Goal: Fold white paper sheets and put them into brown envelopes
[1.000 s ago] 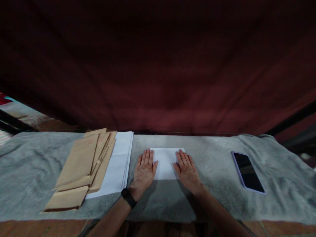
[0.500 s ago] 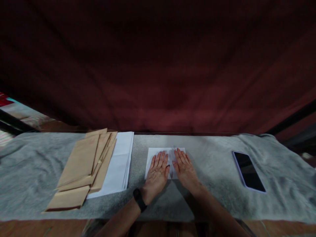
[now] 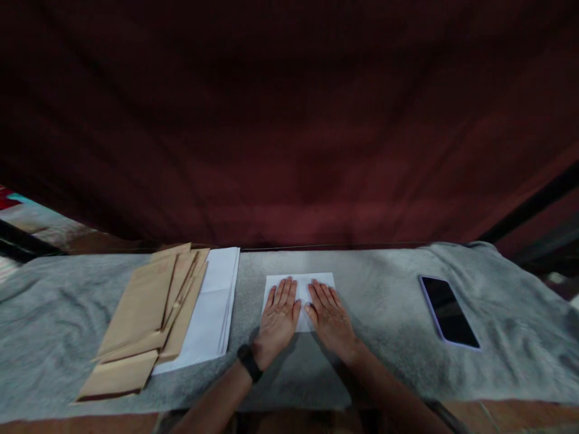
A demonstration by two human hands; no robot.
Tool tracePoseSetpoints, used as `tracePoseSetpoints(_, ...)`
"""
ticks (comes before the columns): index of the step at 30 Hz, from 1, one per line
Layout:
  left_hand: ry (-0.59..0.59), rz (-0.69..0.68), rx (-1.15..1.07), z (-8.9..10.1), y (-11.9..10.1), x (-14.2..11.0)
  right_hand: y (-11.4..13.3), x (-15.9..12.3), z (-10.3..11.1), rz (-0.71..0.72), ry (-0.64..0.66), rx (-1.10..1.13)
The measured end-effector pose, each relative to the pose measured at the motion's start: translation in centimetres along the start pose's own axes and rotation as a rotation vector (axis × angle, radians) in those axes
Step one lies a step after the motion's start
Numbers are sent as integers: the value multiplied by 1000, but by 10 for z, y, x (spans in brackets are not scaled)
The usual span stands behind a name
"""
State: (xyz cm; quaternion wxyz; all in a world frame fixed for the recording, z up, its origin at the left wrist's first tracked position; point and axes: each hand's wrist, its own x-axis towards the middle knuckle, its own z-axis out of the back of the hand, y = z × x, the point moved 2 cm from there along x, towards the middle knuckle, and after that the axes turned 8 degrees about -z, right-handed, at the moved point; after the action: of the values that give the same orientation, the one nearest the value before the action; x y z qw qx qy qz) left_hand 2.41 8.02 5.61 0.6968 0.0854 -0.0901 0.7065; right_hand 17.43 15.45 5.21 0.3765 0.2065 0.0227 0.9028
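Both hands are on the work, palms down. My left hand (image 3: 279,318) lies flat on the left part of a small white rectangular sheet of paper (image 3: 304,320), fingers straight, held close together and pointing away from me, thumb angled toward the middle. My right hand (image 3: 332,316) mirrors it on the right part, likewise opened out flat, its thumb turned inward. Neither hand grips anything; contact is from above only. How hard the palms press, I cannot tell.

Position of the sheet: directly in front of me, flat on a grey fleecy cloth (image 3: 380,325), a strip of white showing between my hands and along the far edge. Whether it is a single layer or folded is not clear.

On my left wrist: a black band-like watch (image 3: 249,363).

To the left, well apart from the sheet: a stack of larger white paper sheets (image 3: 213,307), edges slightly fanned on the right side. Overlapping its left part is a loose pile of brown paper envelopes (image 3: 140,301), one of them lower and nearer to me.

To the right, well apart: a dark-screened phone with a purple rim (image 3: 449,311), face up, tilted on the cloth.

Beyond the far edge: a dark red fabric curtain (image 3: 289,150).
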Motion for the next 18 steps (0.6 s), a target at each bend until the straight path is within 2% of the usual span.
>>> tracePoseSetpoints(8,-12,242,43,2,27,-3,-19,-1,-4,-70,-4,-46)
tracePoseSetpoints(15,-57,315,48,7,27,-9,-49,-10,-1,-183,0,-85)
tracePoseSetpoints(18,-53,339,42,13,23,-10,-53,-11,4,-235,-13,-64)
